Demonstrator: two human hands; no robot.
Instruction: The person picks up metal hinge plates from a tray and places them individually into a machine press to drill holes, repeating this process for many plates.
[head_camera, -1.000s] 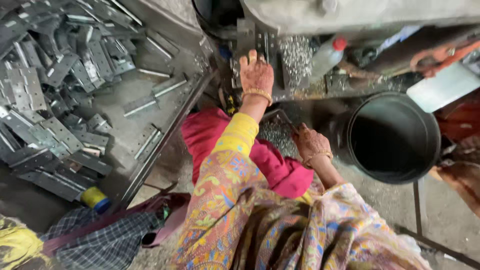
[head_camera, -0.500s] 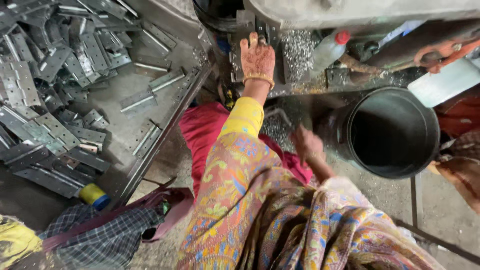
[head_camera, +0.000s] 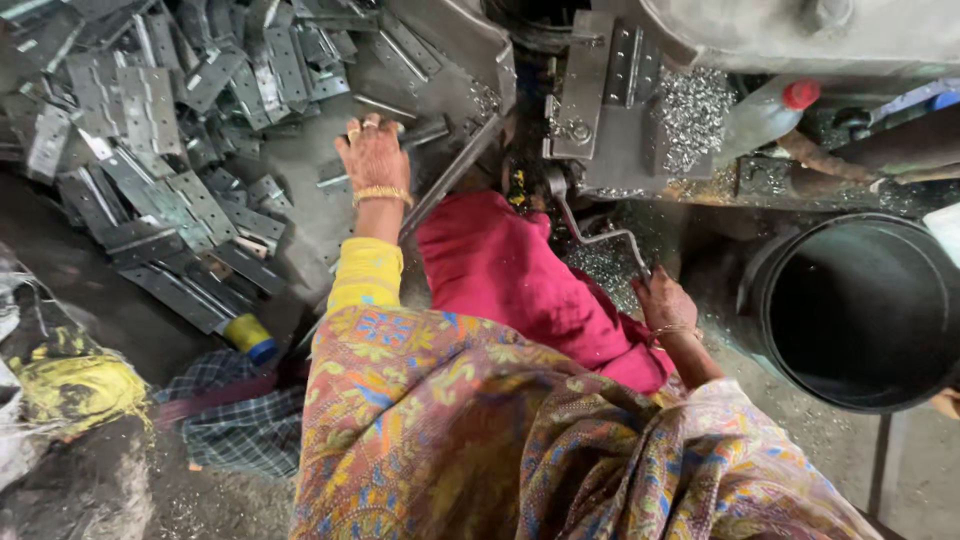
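Our one view: head camera, looking steeply down.
We look from above our patterned lap, close, facing the grey metal machine (head_camera: 640, 110) at the top edge.

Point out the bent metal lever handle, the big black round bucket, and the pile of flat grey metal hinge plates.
bent metal lever handle (head_camera: 600, 238): head view, middle of the rod.
big black round bucket (head_camera: 775, 290): head view, left rim.
pile of flat grey metal hinge plates (head_camera: 150, 110): head view, one plate's face.
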